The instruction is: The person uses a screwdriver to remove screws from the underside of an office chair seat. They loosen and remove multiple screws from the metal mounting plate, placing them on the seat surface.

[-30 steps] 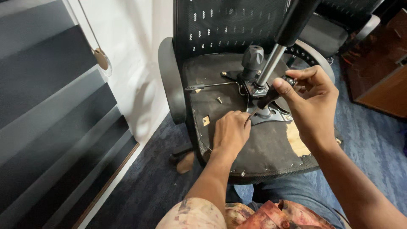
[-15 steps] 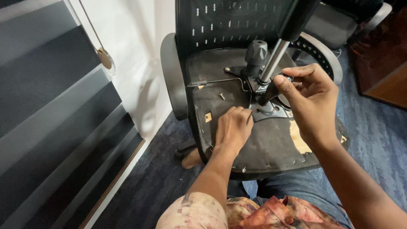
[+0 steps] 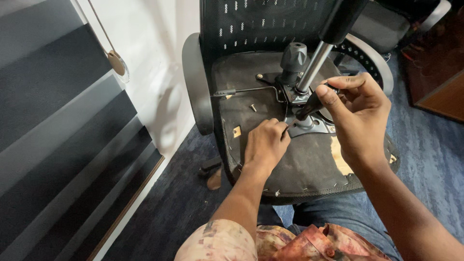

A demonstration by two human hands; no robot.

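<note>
An office chair lies tipped over, the dark underside of its seat (image 3: 299,164) facing me. A black metal mechanism plate (image 3: 309,126) with a silver gas cylinder (image 3: 314,63) and a ribbed black knob (image 3: 293,57) is fixed to it. My right hand (image 3: 360,116) grips the black handle of a screwdriver (image 3: 309,106), whose tip points down at the plate's front left corner. My left hand (image 3: 265,142) rests on the seat with its fingers pinched around the screwdriver tip at the plate's edge. A loose screw (image 3: 253,108) lies on the seat.
A thin lever rod (image 3: 246,91) juts left from the mechanism. The mesh backrest (image 3: 261,24) and both armrests (image 3: 195,82) frame the seat. A white wall (image 3: 150,63) and grey striped panel (image 3: 63,145) stand left; blue carpet (image 3: 425,159) and wooden furniture (image 3: 442,96) right.
Both hands stay at the plate corner with only slight shifts; my view has drifted a little, so the chair sits slightly differently in frame.
</note>
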